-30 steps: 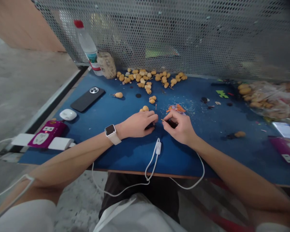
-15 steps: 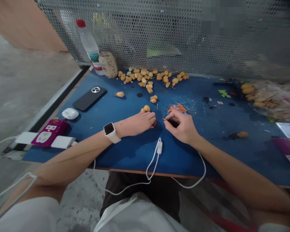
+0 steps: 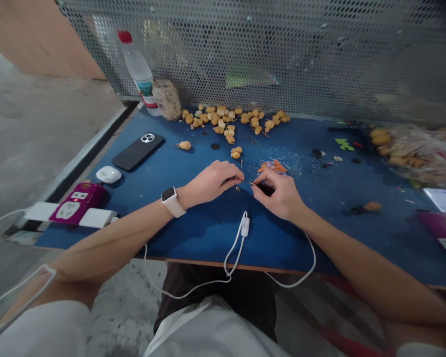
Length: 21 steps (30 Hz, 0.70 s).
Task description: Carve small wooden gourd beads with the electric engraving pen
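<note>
My left hand [image 3: 217, 182], with a white-strapped watch [image 3: 173, 201] on the wrist, hovers over the blue table [image 3: 193, 230]. Its thumb and forefinger come together at the tips; anything between them is too small to make out. Just below those fingertips lies a tiny dark bit [image 3: 238, 189]. Facing it, my right hand [image 3: 278, 194] is closed around a small dark object with a thin light-brown tip [image 3: 251, 184] that points toward the left hand. Orange and purple scraps [image 3: 274, 165] lie right behind the right hand. Two small yellow gourds [image 3: 237, 152] rest beyond the left fingers.
Many yellow gourds [image 3: 223, 118] line the mesh panel [image 3: 208, 59]. A bottle [image 3: 143, 79], a jar [image 3: 167, 100], a phone [image 3: 138, 151], a white case [image 3: 109, 174] and a purple power strip [image 3: 74, 203] stand left. A white cable [image 3: 245, 226] loops in front; a plastic bag [image 3: 425, 153] sits right.
My left hand has lifted and shifted slightly away from me, uncovering the tiny dark bit and covering the nearby gourds. The right hand stays almost in place.
</note>
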Available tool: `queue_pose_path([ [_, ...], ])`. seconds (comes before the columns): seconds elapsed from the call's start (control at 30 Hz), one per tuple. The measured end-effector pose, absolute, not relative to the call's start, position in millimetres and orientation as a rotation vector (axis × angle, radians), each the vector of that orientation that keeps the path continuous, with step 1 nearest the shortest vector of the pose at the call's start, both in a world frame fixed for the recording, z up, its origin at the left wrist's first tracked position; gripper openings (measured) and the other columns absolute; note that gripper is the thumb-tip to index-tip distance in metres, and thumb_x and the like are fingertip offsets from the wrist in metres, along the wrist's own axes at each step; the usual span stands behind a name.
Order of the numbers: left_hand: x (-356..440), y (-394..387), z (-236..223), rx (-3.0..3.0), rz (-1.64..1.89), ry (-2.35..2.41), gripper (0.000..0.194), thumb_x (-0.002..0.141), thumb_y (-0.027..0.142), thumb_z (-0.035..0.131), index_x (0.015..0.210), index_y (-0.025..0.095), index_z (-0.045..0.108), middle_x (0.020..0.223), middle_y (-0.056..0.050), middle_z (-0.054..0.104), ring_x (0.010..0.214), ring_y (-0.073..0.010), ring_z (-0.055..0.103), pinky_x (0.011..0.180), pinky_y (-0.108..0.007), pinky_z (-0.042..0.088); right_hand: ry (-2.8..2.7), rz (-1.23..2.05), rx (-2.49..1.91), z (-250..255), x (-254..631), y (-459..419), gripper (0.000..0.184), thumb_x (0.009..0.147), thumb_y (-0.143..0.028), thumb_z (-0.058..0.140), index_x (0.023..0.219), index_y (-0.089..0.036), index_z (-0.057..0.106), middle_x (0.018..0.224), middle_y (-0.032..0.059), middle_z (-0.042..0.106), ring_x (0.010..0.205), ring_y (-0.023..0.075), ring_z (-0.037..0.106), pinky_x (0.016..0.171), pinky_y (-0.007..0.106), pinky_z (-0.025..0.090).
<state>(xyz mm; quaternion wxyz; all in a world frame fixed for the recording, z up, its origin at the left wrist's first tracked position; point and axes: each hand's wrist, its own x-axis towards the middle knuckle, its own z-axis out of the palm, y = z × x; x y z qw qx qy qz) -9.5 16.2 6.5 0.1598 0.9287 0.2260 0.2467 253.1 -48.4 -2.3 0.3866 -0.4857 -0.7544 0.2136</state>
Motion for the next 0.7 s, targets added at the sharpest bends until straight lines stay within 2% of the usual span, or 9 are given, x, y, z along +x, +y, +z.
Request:
queue_pose_path([
  [0.2, -13.6, 20.2, 2.0, 2.913, 0.512, 0.652, 0.018, 0.121, 0.025, 0.061, 0.119, 0.022, 0.079, 0.111, -0.006, 0.084, 0.110, -0.0250, 0.070, 0.092, -0.038, 0.040, -1.918, 0.563, -1.255, -4.4, 254.3, -49.4, 0.012, 0.093, -0.032, 0.073, 0.089, -0.027, 0.063, 0.062, -0.0063, 0.058, 0.052, 0.0137, 0.047, 0.062, 0.034, 0.043],
  [0.33, -14.5, 21.4, 1.0, 2.979, 0.436, 0.697, 0.022, 0.121, 0.026, 0.061, 0.120, 0.022, 0.082, 0.112, -0.007, 0.085, 0.115, -0.0270, 0.067, 0.092, -0.041, 0.036, -1.937, 0.587, -1.294, -1.6, 253.6, -50.0, 0.010, 0.093, -0.031, 0.073, 0.090, -0.027, 0.065, 0.071, -0.0026, 0.068, 0.058, 0.0165, 0.058, 0.066, 0.034, 0.049],
  [0.47, -10.8, 19.8, -1.0, 2.973, 0.381, 0.660, 0.022, 0.121, 0.028, 0.063, 0.125, 0.025, 0.085, 0.111, -0.006, 0.085, 0.112, -0.0267, 0.064, 0.092, -0.042, 0.035, -2.064, 0.549, -1.325, 0.4, 251.9, -51.0, 0.012, 0.092, -0.031, 0.082, 0.097, -0.026, 0.073, 0.093, 0.0052, 0.085, 0.083, 0.0246, 0.077, 0.079, 0.038, 0.058],
  [0.7, -0.7, 16.3, -7.8, 3.001, 0.375, 0.667, 0.027, 0.122, 0.030, 0.063, 0.111, 0.022, 0.087, 0.102, -0.007, 0.081, 0.102, -0.0255, 0.061, 0.087, -0.041, 0.035, -2.184, 0.459, -1.499, -4.2, 247.7, -52.3, 0.013, 0.095, -0.033, 0.088, 0.100, -0.025, 0.079, 0.099, 0.0068, 0.085, 0.089, 0.0272, 0.080, 0.080, 0.039, 0.057],
])
